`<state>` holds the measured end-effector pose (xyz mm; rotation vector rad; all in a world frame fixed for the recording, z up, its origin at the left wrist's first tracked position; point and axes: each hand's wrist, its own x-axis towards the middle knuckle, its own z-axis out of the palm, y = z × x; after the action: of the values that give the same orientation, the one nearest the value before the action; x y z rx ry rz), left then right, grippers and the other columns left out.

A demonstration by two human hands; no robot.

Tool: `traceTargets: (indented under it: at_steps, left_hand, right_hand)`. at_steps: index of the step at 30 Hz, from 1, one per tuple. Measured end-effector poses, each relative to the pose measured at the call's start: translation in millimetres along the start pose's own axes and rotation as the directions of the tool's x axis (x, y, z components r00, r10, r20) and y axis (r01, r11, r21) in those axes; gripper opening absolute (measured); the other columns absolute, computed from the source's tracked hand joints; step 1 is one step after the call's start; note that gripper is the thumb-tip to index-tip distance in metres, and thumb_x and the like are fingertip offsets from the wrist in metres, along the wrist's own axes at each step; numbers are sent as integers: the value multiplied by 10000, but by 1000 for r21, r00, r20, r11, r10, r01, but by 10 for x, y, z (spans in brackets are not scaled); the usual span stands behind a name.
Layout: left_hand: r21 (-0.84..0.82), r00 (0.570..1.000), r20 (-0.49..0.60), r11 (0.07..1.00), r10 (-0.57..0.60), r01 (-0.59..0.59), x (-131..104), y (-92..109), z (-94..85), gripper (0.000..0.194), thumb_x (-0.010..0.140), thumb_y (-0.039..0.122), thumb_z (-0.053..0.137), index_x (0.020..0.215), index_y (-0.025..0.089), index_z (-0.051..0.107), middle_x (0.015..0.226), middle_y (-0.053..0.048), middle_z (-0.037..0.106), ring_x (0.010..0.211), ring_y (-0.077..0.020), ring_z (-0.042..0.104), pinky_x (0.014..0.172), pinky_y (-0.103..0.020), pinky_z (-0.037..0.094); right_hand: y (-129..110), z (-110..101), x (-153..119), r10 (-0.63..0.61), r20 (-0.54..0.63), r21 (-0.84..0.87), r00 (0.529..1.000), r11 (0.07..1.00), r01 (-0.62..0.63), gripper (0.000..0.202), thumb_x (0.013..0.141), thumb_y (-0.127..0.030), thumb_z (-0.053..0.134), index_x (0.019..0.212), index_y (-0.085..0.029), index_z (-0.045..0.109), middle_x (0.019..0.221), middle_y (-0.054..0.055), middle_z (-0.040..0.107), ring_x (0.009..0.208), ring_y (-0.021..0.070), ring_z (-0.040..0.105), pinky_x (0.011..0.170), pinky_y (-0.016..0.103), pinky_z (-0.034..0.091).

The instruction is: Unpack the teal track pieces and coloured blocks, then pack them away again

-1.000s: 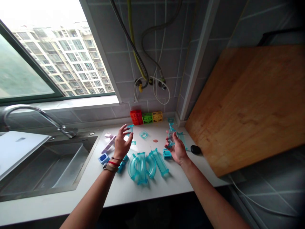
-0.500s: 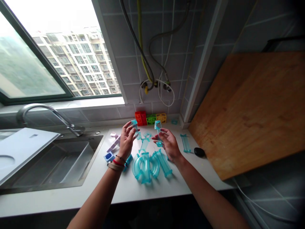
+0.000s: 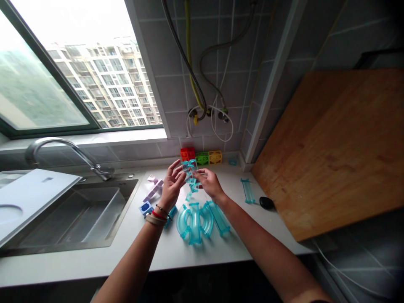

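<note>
My left hand (image 3: 171, 185), with bands around the wrist, is closed on a translucent teal toy track piece (image 3: 185, 167) above the counter. Facing it, my right hand (image 3: 211, 184) grips a second piece of the same kind (image 3: 193, 179). The two pieces overlap in view; whether they are joined I cannot tell. On the counter below lie curved teal track pieces (image 3: 182, 221), a straight one (image 3: 195, 225) between the curves and another straight one (image 3: 218, 216) at their right. Near my left wrist are a blue block (image 3: 145, 208) and pale pink pieces (image 3: 153, 191).
Red (image 3: 187, 154), green (image 3: 202, 158) and yellow blocks (image 3: 215, 157) stand against the back wall. A lone teal track (image 3: 248, 190) and a black oval object (image 3: 267, 203) lie to the right, by a leaning wooden board (image 3: 341, 155). A sink (image 3: 126, 202) with a faucet (image 3: 69, 147) is at left.
Both hands have moved toward each other. The two teal pieces, held apart before, now meet or overlap in front of the red block.
</note>
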<state>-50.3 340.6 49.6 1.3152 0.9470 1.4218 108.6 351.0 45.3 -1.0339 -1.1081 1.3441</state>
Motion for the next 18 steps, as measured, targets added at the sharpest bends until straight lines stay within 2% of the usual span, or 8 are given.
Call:
traceTargets:
  at_steps: [3,5,7,9,11,13,16,18]
  left_hand:
    - [-13,999,-1,999,-41,41,7,-4,-13,633,888,423,731,1459,320,479,1443,-112,597,1232,-269,651,842,-308,592]
    - [-25,997,-17,997,-71,71,21,-19,-25,608,891,436,727,1441,313,500,1412,-108,620,1181,-257,673,829,-313,591]
    - [-42,993,-39,993,-108,107,50,-39,-47,588,894,460,720,1424,305,519,1352,-102,655,1108,-240,698,810,-317,588]
    - [-64,986,-58,987,-154,150,92,-54,-78,573,884,487,724,1394,289,554,1282,-96,687,1029,-220,715,782,-311,580]
    - [-93,976,-63,975,-210,204,145,-59,-110,540,871,511,730,1337,266,608,1212,-88,708,947,-194,721,743,-289,567]
    - [-129,960,-44,955,-275,267,202,-54,-135,494,865,527,731,1265,246,659,1134,-74,722,854,-161,713,691,-257,546]
    - [-174,929,19,914,-368,366,296,-46,-152,448,856,529,744,1173,215,703,1027,-62,736,735,-132,686,621,-232,518]
    - [-194,905,75,884,-419,425,369,-53,-154,430,848,509,763,1124,184,714,968,-70,741,699,-139,680,599,-242,523]
  right_hand:
    - [23,-45,9,-47,1,-24,999,999,47,448,826,-597,731,998,-189,659,929,80,789,742,185,724,537,245,542]
    - [-14,-119,33,-112,2,-44,994,993,112,449,808,-546,772,1069,-200,653,1042,90,786,834,200,737,620,276,577]
    - [-100,-226,74,-187,10,-68,982,980,188,477,755,-448,844,1129,-223,653,1155,83,764,965,220,734,792,336,601]
    - [-219,-340,129,-314,66,-179,947,930,321,477,748,-335,855,1179,-255,667,1231,64,739,1101,247,707,985,408,556]
    - [-335,-429,198,-457,227,-342,860,789,510,457,804,-222,781,1243,-278,668,1307,53,708,1260,268,639,1133,463,456]
    - [-416,-472,279,-528,456,-432,716,573,697,480,848,-126,672,1305,-267,643,1406,57,654,1412,265,522,1225,503,336]
    - [-442,-461,420,-491,708,-421,507,283,862,509,878,-59,567,1363,-211,593,1530,90,550,1515,241,377,1270,534,228]
    - [-413,-430,521,-439,803,-395,402,112,912,496,909,-55,531,1391,-168,562,1573,126,494,1534,233,332,1266,528,249]
